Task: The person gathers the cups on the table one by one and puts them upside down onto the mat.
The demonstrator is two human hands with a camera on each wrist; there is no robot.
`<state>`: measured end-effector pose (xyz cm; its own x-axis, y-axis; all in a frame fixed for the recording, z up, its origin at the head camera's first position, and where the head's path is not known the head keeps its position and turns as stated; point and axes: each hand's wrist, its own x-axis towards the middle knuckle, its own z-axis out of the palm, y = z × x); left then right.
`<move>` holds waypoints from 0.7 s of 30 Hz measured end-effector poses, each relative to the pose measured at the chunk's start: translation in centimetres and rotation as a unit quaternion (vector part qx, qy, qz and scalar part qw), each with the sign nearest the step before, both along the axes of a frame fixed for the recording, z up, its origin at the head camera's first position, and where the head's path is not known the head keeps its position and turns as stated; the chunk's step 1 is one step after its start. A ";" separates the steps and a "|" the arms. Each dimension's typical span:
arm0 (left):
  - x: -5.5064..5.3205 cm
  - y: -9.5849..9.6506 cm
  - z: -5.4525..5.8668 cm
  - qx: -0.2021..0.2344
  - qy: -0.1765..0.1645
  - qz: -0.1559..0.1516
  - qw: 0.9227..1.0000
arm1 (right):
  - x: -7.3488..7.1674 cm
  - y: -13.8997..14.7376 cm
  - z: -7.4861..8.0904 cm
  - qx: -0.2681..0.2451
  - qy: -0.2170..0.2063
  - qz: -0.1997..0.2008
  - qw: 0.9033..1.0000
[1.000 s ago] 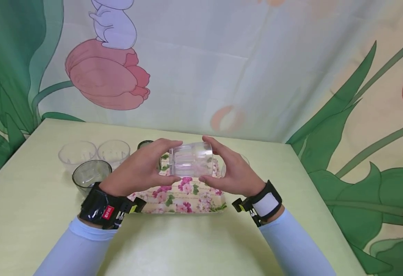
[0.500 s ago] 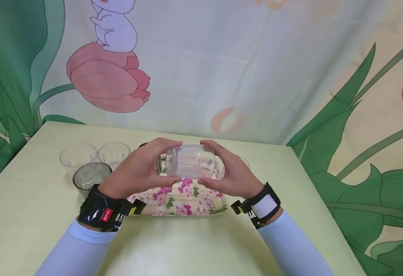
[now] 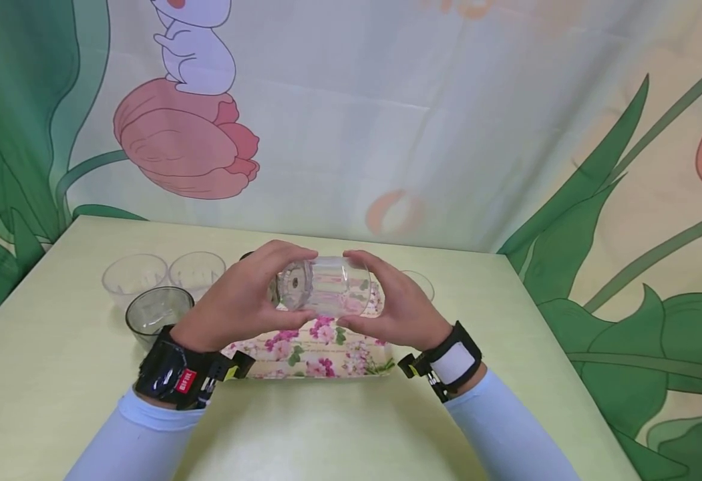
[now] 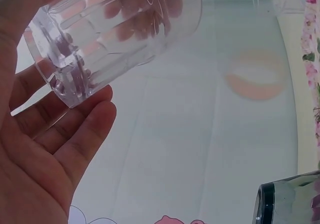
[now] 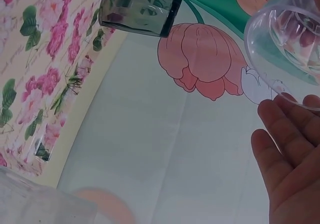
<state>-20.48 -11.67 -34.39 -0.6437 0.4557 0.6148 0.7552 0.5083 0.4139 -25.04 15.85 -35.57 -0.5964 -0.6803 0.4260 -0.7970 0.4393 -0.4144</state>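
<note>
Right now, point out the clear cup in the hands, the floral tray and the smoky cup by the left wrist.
Clear cup (image 3: 331, 287), head view: middle of its side wall.
Floral tray (image 3: 310, 357), head view: bare near part.
Smoky cup (image 3: 158, 312), head view: inner wall, inside the rim.

Clear ribbed cup, on its side, held in midair

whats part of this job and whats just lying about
In the job: left hand, right hand, clear glass held between them; likely floral tray.

Seemingly idle: smoky glass and two clear tumblers at left, dark glass behind left hand, another tumbler behind right hand.
</note>
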 end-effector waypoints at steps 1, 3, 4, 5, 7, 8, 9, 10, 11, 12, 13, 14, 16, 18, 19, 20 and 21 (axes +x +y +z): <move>0.0 0.0 0.0 0.000 0.000 0.000 1.000 | 0.0 0.0 -0.1 0.001 0.001 0.001 1.000; 0.1 0.0 0.0 0.000 -0.003 0.001 1.000 | 0.0 -0.1 -0.2 0.004 0.006 0.004 1.000; 0.1 0.0 0.1 0.000 -0.005 0.001 1.000 | 0.0 -0.2 -0.2 0.005 0.009 0.005 1.000; 0.1 0.1 0.1 0.001 -0.007 0.002 1.000 | 0.0 -0.2 -0.3 0.007 0.011 0.005 1.000; 0.2 0.1 0.1 0.002 -0.009 0.003 1.000 | 0.0 -0.4 -0.3 0.009 0.016 0.007 1.000; 0.2 0.1 0.1 0.003 -0.010 0.004 1.000 | 0.0 -0.4 -0.3 0.011 0.018 0.006 1.000; 0.2 0.1 0.1 0.004 -0.010 0.005 1.000 | 0.0 -0.5 -0.3 0.013 0.017 0.006 1.000; 0.2 0.1 0.1 0.003 -0.009 0.006 1.000 | 0.0 -0.6 -0.4 0.016 0.017 0.007 1.000; 0.2 0.1 0.1 0.002 -0.007 0.007 1.000 | -0.1 -0.7 -0.5 0.019 0.015 0.006 1.000; 0.2 0.1 0.1 0.001 -0.004 0.009 1.000 | -0.1 -0.7 -0.5 0.022 0.014 0.005 1.000; 0.2 0.1 0.1 -0.001 -0.001 0.010 1.000 | -0.1 -0.8 -0.6 0.026 0.014 0.002 1.000; 0.2 0.1 0.1 -0.002 0.002 0.010 1.000 | -0.1 -0.9 -0.7 0.031 0.013 0.000 0.999; 0.2 0.1 0.1 -0.004 0.008 0.011 1.000 | -0.1 -1.0 -0.8 0.035 0.015 0.000 0.999; 0.2 0.1 0.1 -0.005 0.012 0.011 1.000 | -0.1 -1.0 -0.7 0.035 0.022 0.001 0.999; 0.2 0.1 0.2 -0.006 0.013 0.012 1.000 | 0.0 -0.9 -0.7 0.035 0.027 0.003 0.999; 0.2 0.1 0.2 -0.007 0.014 0.012 1.000 | 0.0 -0.9 -0.6 0.032 0.032 0.007 0.999; 0.2 0.1 0.2 -0.007 0.014 0.013 1.000 | 0.0 -0.8 -0.4 0.030 0.039 0.012 0.999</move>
